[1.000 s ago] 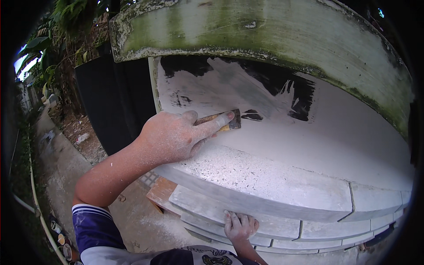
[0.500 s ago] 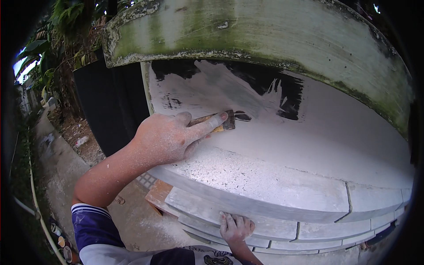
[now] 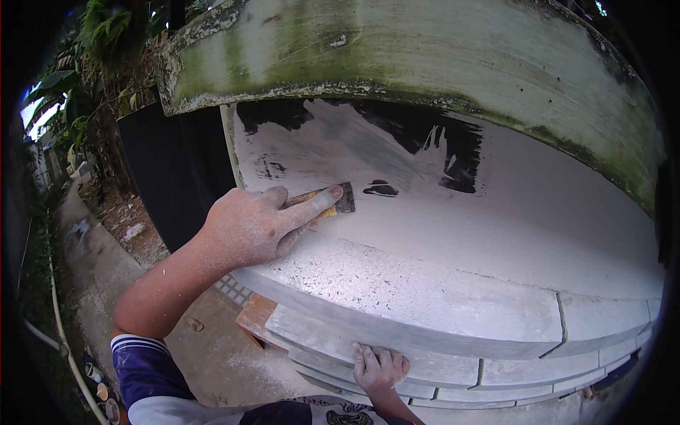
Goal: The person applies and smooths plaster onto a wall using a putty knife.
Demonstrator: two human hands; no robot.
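Observation:
My left hand, dusted with white powder, grips a small scraper with a dark, worn blade. Its index finger lies stretched along the tool. The blade is against the whitish wall panel, just left of a small bare black spot. Above, a larger black patch shows through streaked white coating. Lower down, my right hand rests with bent fingers over the edge of a grey stepped ledge, holding no tool.
A mossy concrete slab overhangs the panel. Dark flakes and powder lie on the top step. A black panel stands at the left, beside a concrete path. A pale pipe and small containers lie at the lower left.
My left hand and the scraper have moved left and slightly down along the panel, uncovering more of the small black spot. My right hand stays on the ledge.

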